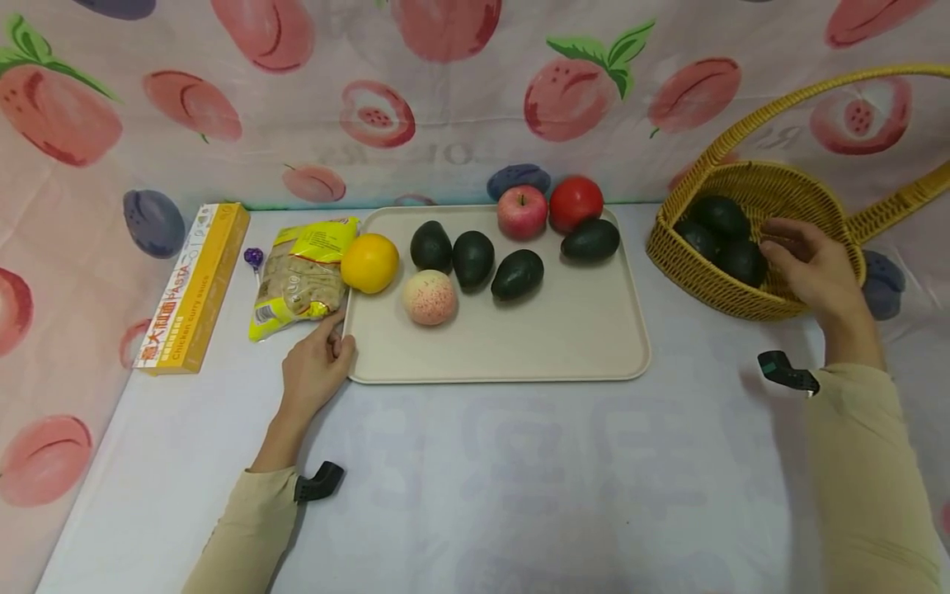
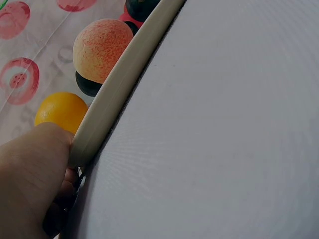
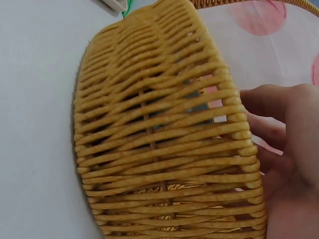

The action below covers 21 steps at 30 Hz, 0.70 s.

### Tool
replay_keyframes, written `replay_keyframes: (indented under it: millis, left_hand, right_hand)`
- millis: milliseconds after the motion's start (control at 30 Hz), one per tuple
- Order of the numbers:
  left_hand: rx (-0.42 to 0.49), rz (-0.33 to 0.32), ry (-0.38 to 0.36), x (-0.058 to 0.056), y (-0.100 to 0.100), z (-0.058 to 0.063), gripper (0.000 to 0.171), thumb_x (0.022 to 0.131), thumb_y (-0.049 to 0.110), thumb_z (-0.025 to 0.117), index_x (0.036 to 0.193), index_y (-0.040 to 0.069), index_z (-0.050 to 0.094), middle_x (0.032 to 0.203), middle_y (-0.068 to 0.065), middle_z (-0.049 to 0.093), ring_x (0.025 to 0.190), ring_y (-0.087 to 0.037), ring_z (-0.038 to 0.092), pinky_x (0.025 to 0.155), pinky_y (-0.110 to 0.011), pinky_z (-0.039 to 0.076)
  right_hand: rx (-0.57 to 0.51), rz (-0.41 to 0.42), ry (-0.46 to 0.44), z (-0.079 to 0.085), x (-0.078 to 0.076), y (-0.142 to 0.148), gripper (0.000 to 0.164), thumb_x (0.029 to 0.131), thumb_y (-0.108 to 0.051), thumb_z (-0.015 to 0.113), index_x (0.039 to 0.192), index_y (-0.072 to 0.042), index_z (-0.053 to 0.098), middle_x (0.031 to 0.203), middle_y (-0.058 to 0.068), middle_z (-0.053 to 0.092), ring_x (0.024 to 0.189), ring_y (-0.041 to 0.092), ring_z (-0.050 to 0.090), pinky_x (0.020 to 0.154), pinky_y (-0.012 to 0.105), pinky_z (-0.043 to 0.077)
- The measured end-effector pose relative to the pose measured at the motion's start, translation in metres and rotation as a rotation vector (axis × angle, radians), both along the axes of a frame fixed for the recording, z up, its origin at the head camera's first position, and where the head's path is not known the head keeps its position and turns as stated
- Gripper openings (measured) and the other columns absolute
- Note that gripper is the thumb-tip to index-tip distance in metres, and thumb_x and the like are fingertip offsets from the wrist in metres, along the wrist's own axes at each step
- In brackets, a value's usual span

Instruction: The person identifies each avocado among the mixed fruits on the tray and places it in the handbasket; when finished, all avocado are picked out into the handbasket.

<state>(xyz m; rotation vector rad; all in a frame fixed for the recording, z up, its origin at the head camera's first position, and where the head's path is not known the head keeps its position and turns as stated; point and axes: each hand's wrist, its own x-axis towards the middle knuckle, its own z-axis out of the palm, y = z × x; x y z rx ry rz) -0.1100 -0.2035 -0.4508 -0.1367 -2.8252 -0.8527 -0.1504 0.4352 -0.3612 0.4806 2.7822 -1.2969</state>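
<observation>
Reaching into basket (image 3: 164, 129), right hand (image 1: 815, 266), avocados (image 1: 721, 218) inside clear from head only

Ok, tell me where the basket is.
In the head view, the basket sits far right, right of the tray, with the right hand in it beside three avocados.

your sleeves (image 1: 868, 478) are beige; you see dark green avocados (image 1: 518, 275), a cream peach (image 1: 430, 298) speckled red, a cream tray (image 1: 519, 346), a golden woven basket (image 1: 701, 276), and a pale backdrop (image 1: 460, 99) printed with pink peaches (image 1: 570, 101) and bluish plums (image 1: 153, 223).
</observation>
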Motion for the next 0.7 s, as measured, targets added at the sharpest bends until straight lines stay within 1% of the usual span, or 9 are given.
replay_keyframes:
  millis: [33, 100, 167, 333, 500, 700]
  left_hand:
    - [0.000, 0.000, -0.001, 0.000, 0.000, 0.000, 0.036, 0.089, 0.020, 0.055, 0.121, 0.005, 0.059, 0.066, -0.004, 0.052, 0.051, -0.015, 0.039, 0.046, -0.028, 0.027]
    - [-0.002, 0.001, -0.003, 0.000, 0.000, 0.001, 0.036, 0.089, 0.020, 0.055, 0.121, 0.004, 0.059, 0.066, -0.004, 0.052, 0.052, -0.015, 0.039, 0.047, -0.028, 0.027]
    - [-0.003, 0.000, -0.006, 0.000, 0.000, 0.001, 0.036, 0.089, 0.020, 0.055, 0.122, 0.005, 0.059, 0.066, -0.003, 0.052, 0.052, -0.015, 0.039, 0.047, -0.028, 0.027]
    - [-0.002, 0.001, -0.003, 0.001, 0.000, 0.000, 0.036, 0.089, 0.020, 0.056, 0.122, 0.005, 0.059, 0.067, -0.003, 0.052, 0.052, -0.015, 0.039, 0.047, -0.028, 0.027]
    - [-0.006, 0.000, 0.005, 0.001, 0.000, 0.000, 0.036, 0.089, 0.020, 0.056, 0.121, 0.005, 0.060, 0.066, -0.003, 0.052, 0.052, -0.015, 0.039, 0.046, -0.028, 0.027]
    - [-0.007, -0.005, 0.016, 0.000, 0.000, 0.001, 0.037, 0.089, 0.020, 0.056, 0.121, 0.004, 0.059, 0.066, -0.004, 0.052, 0.052, -0.015, 0.039, 0.047, -0.028, 0.027]
  right_hand:
    - [-0.020, -0.016, 0.025, 0.000, 0.001, -0.002, 0.049, 0.093, -0.042, 0.051, 0.141, -0.034, 0.041, 0.136, -0.015, 0.047, 0.120, -0.002, 0.043, 0.081, 0.005, 0.036]
    - [-0.040, -0.029, 0.069, 0.000, 0.002, -0.005, 0.046, 0.093, -0.039, 0.052, 0.139, -0.032, 0.044, 0.129, -0.017, 0.049, 0.113, -0.005, 0.044, 0.075, 0.003, 0.036]
    - [-0.041, -0.032, 0.106, 0.000, 0.004, -0.007, 0.044, 0.094, -0.037, 0.052, 0.137, -0.031, 0.046, 0.124, -0.019, 0.050, 0.110, -0.007, 0.045, 0.075, 0.003, 0.035]
    - [-0.054, -0.026, 0.232, -0.004, 0.009, -0.016, 0.039, 0.093, -0.029, 0.056, 0.131, -0.024, 0.053, 0.113, -0.022, 0.054, 0.101, -0.009, 0.048, 0.076, 0.003, 0.035]
    - [-0.118, -0.041, 0.321, -0.004, 0.010, -0.026, 0.035, 0.092, -0.021, 0.058, 0.127, -0.019, 0.057, 0.109, -0.020, 0.057, 0.100, -0.007, 0.051, 0.077, 0.004, 0.037]
    - [-0.147, 0.002, 0.476, -0.007, 0.010, -0.039, 0.032, 0.090, -0.010, 0.060, 0.122, -0.006, 0.060, 0.106, -0.016, 0.061, 0.101, -0.001, 0.055, 0.083, 0.008, 0.039]
